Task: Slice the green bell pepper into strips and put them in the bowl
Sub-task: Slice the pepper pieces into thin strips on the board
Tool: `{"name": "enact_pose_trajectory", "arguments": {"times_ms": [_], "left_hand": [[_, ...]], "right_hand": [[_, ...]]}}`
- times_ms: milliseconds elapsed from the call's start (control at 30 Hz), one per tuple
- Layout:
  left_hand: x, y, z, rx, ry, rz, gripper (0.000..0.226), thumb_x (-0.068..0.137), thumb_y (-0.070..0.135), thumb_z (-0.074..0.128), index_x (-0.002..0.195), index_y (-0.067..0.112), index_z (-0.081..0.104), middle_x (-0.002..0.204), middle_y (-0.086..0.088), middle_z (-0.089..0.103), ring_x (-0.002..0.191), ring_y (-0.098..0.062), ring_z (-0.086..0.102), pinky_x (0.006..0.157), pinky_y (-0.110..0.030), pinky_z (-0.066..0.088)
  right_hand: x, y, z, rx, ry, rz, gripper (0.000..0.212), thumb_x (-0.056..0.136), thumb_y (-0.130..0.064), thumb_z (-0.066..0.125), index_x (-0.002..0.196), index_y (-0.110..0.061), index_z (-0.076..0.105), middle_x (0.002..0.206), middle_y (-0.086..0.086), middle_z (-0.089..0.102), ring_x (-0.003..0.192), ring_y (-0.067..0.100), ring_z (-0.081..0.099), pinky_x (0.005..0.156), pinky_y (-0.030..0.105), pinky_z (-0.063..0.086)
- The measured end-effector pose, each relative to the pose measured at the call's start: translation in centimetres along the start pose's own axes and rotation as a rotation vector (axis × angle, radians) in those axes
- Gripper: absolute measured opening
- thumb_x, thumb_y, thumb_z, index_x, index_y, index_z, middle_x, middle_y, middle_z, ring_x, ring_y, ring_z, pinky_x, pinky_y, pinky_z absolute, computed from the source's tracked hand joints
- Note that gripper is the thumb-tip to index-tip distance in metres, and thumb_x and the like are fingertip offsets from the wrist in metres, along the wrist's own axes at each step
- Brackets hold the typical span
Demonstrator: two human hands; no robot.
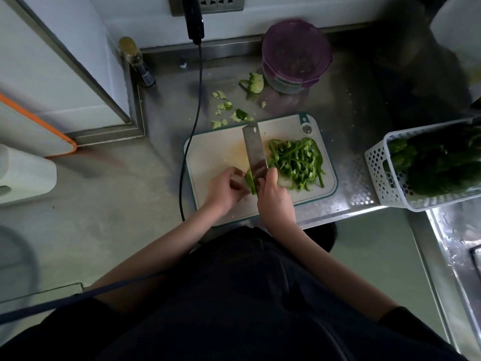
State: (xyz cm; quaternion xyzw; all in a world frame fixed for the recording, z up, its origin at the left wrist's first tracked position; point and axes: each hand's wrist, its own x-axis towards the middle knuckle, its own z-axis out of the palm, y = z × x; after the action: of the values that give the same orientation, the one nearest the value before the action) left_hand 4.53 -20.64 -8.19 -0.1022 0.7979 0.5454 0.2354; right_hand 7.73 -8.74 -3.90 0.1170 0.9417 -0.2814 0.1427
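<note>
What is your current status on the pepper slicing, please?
Right hand gripping cleaver; left hand pinning last pepper piece. Strips piled on board, none bowled. Nothing obstructing.

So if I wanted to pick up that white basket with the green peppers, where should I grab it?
Take the white basket with both hands by its rim at the two short ends, coming from above. It looks heaped with peppers, so one hand might tip it, and the holey walls probably bend more than the rim.
</note>
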Motion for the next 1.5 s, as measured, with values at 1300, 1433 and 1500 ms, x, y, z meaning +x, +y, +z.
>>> {"name": "enact_pose_trajectory", "arguments": {"times_ms": [1300, 1433, 1500], "left_hand": [[0.2, -0.7, -0.6, 0.176, -0.15, 0.073, 0.028, 0.082, 0.007, 0.066, 0.109, 0.014, 0.07, 0.086, -0.001, 0.069, 0.083, -0.017, 0.062, 0.074, -0.024, 0.044], [0.2, -0.5, -0.6, 0.186, -0.145, 0.059, 0.031, 0.082, 0.005, 0.065, 0.111, 0.014, 0.07, 0.087, -0.006, 0.071, 0.083, -0.018, 0.064, 0.074, -0.023, 0.045], [0.1, -0.4, -0.6, 0.152, -0.156, 0.038, 0.035, 0.083, 0.002, 0.063, 0.116, 0.014, 0.067, 0.079, -0.004, 0.069, 0.077, -0.018, 0.062, 0.073, -0.023, 0.045]], "right_hand": [[0.9, -0.2, 0.9, 0.088, -0.004, 0.055, 0.015, 0.102, -0.019, 0.029, 0.104, -0.005, 0.032, 0.084, 0.022, 0.062, 0.072, 0.039, 0.061, 0.052, 0.04, 0.046], [1.1, -0.1, 1.0, 0.076, -0.021, 0.075, 0.018, 0.102, -0.019, 0.028, 0.109, -0.003, 0.032, 0.086, 0.023, 0.062, 0.072, 0.037, 0.061, 0.052, 0.036, 0.042], [1.2, -0.2, 1.0, 0.083, -0.027, 0.083, 0.016, 0.102, -0.018, 0.028, 0.11, -0.004, 0.031, 0.087, 0.023, 0.062, 0.07, 0.036, 0.06, 0.053, 0.038, 0.044]]}}
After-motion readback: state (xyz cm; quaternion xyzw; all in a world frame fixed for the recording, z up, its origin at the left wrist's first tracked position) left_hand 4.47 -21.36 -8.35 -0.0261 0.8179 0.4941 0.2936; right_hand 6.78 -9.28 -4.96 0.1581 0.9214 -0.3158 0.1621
